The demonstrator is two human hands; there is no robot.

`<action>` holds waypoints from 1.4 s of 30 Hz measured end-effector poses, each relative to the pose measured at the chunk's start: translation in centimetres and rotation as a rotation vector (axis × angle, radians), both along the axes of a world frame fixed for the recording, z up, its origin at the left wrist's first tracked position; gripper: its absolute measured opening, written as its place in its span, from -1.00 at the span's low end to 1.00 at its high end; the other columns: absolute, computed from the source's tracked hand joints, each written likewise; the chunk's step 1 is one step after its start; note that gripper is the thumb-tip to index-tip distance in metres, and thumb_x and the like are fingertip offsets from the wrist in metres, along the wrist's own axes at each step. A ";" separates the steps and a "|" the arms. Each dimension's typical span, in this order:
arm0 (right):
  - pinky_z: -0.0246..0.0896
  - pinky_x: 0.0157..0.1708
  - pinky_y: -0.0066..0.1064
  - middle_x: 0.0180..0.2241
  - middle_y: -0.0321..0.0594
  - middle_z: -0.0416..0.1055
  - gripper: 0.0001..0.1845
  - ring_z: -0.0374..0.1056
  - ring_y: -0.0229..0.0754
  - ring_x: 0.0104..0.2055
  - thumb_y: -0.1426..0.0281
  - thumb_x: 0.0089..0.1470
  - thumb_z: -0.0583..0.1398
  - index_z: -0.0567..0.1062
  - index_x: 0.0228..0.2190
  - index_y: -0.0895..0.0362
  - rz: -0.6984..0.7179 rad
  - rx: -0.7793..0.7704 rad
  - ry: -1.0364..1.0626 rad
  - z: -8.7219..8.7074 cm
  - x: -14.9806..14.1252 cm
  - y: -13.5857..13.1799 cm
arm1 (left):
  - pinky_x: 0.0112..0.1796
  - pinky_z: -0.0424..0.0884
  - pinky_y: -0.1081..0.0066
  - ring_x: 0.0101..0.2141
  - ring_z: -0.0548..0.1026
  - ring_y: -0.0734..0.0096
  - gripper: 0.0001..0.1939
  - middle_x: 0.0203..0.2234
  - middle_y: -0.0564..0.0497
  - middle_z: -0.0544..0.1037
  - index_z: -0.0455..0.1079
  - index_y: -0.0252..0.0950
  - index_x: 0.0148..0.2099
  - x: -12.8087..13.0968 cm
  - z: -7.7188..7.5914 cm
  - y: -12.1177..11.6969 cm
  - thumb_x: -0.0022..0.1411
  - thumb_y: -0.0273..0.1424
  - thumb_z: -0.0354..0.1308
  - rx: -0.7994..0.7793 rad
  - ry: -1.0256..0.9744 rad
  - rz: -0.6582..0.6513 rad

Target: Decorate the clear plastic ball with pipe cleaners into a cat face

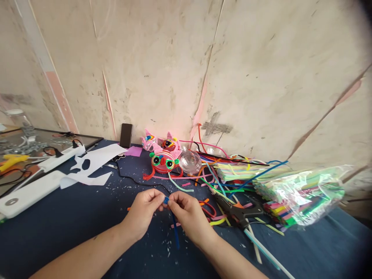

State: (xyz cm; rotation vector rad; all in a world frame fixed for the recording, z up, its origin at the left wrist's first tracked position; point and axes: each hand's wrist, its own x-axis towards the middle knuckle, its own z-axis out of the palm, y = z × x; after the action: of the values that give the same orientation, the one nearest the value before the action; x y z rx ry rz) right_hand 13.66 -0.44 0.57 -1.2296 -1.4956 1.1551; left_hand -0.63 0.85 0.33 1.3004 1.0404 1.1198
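Observation:
My left hand (143,213) and my right hand (192,220) meet over the dark blue cloth. Between their fingertips they pinch a blue pipe cleaner (176,234), its upper end bunched into a small coil and its tail hanging down. Just beyond the hands sits a red and pink animal-face ornament (163,162) with big black eyes ringed in green. Beside it lies a clear plastic ball (190,162). A black glue gun (240,213) rests to the right of my right hand.
Loose pipe cleaners and a plastic bag (310,193) of them spread over the right side. Cut white paper (93,164), a white power strip (62,157) and a long white device (31,193) lie left. A phone (126,135) leans on the wall.

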 end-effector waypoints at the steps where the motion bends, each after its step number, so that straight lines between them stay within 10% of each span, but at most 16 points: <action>1: -0.06 -0.68 -0.54 -0.66 -0.43 0.10 -0.75 -0.02 -0.38 -0.64 0.22 -0.03 0.08 0.31 -0.55 0.14 0.004 0.004 -0.004 0.1 0.1 0.1 | -0.38 0.26 0.39 -0.49 0.31 0.42 -0.70 -0.58 0.04 0.40 0.38 -0.35 -0.46 -0.1 0.2 0.1 0.13 -0.20 0.08 -0.011 -0.009 -0.003; 15: 0.06 -0.48 -0.48 -0.58 -0.34 0.26 -0.87 0.17 -0.30 -0.52 0.54 -0.10 0.04 0.33 -0.58 0.14 0.024 0.347 -0.341 -0.3 0.5 -0.2 | -0.47 0.17 0.48 -0.53 0.27 0.49 -0.91 -0.61 0.12 0.37 0.36 -0.32 -0.48 -1.1 1.9 0.2 0.02 -0.47 0.05 0.130 0.503 -0.173; 29: 0.05 -0.55 -0.48 -0.59 -0.34 0.21 -0.79 0.11 -0.29 -0.54 0.26 -0.06 0.12 0.36 -0.58 0.14 -0.135 0.167 0.058 -0.5 -1.0 -0.5 | -0.46 0.27 0.48 -0.51 0.35 0.44 -0.84 -0.56 0.08 0.39 0.34 -0.30 -0.44 0.4 0.2 -1.2 0.11 -0.33 0.08 0.253 0.230 0.137; 42: -0.01 -0.58 -0.53 -0.64 -0.41 0.15 -0.90 0.06 -0.35 -0.58 0.39 -0.11 0.08 0.32 -0.60 0.13 0.034 0.137 -0.135 0.3 0.9 0.4 | -0.37 0.26 0.43 -0.43 0.39 0.37 -0.83 -0.51 0.04 0.48 0.43 -0.31 -0.43 -1.2 2.4 0.2 0.07 -0.33 0.08 0.160 0.431 -0.119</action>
State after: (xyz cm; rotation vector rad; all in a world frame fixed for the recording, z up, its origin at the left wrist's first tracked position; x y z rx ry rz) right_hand 14.51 -0.06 0.91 -1.2124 -1.6727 0.9903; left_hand -1.85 1.05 2.75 1.7600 1.1813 0.8640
